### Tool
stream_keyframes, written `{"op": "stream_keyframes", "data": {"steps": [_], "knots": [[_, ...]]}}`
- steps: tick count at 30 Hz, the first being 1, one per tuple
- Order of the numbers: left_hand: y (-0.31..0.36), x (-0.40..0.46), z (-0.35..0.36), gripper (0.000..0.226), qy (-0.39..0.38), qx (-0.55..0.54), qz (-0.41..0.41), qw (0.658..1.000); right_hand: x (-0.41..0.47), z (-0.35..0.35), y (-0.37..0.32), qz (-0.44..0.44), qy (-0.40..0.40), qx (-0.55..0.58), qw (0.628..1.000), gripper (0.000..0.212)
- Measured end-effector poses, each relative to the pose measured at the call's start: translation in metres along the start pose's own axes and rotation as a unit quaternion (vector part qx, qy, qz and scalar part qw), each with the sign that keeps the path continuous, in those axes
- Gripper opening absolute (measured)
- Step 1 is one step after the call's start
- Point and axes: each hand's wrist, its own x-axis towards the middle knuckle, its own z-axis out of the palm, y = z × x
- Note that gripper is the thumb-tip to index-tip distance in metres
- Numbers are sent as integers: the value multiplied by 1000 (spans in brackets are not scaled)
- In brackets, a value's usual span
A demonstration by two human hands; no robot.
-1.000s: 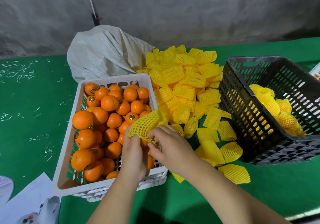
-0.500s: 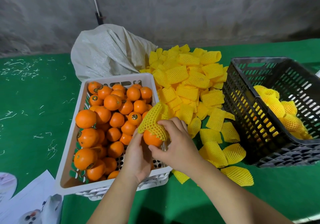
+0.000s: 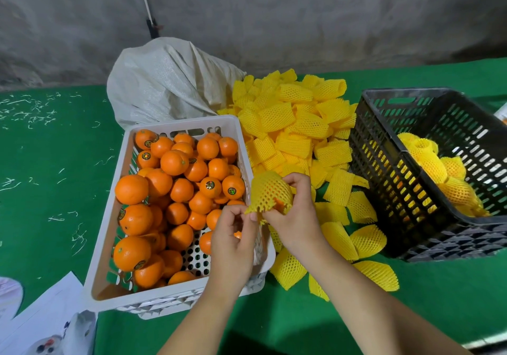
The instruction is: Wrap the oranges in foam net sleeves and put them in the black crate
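Observation:
An orange (image 3: pixel 279 203) sits almost fully inside a yellow foam net sleeve (image 3: pixel 270 191), held over the right rim of the white crate (image 3: pixel 108 247). My right hand (image 3: pixel 295 214) grips the sleeved orange from the right and below. My left hand (image 3: pixel 233 234) pinches the sleeve's lower left edge. The white crate holds several bare oranges (image 3: pixel 175 179). A heap of loose yellow sleeves (image 3: pixel 296 124) lies between the two crates. The black crate (image 3: pixel 384 162) at the right holds several wrapped oranges (image 3: pixel 444 173).
A grey woven sack (image 3: pixel 164 83) lies behind the white crate. White papers (image 3: pixel 41 321) lie at the lower left. Green cloth (image 3: pixel 49 176) covers the table, with white scraps scattered on its left part. A grey wall rises behind.
The sleeve has been drawn down over the orange, which now shows only at the bottom opening. Both hands with the orange shifted right, toward the crate's right rim.

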Motion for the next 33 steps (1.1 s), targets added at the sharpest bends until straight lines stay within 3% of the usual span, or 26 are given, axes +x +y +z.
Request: {"op": "stream_keyframes", "data": {"steps": [3,6,9,12,14,16,20,24,26,28,30,32,33], "knots": [[3,2,-4,46,-43,-80,-46,995,-5,2,-2,7,-32,3,999,77],[5,10,-7,55,-40,-158,-137,977,-14,3,-11,12,-116,13,993,91],[7,18,-8,60,-3,-220,-233,947,-21,6,-20,-1,-172,62,983,80],[7,22,-10,69,-19,-258,-254,932,-19,11,-29,29,-70,140,987,62],[8,19,-11,72,-21,-266,-221,938,-13,16,-29,89,-39,128,987,74],[7,16,-11,83,-18,-246,-181,952,-8,18,-26,149,-98,104,978,91],[4,12,-11,82,-12,-217,-134,967,0,9,-18,155,-185,131,962,87],[1,9,-7,73,-55,-109,-84,989,0,3,-15,100,-128,111,980,83],[0,9,-4,79,-72,-54,-94,991,-3,3,-12,67,-95,96,989,87],[-3,13,-9,86,-77,-36,-148,985,-1,-3,-9,52,-61,108,991,82],[-9,25,-25,77,-100,7,-197,975,7,-22,-5,40,-25,112,993,73],[-28,43,-50,69,-163,152,-240,945,21,-54,-3,26,12,93,995,74],[-43,53,-64,68,-215,245,-264,908,30,-74,-3,22,33,65,997,76]]}}
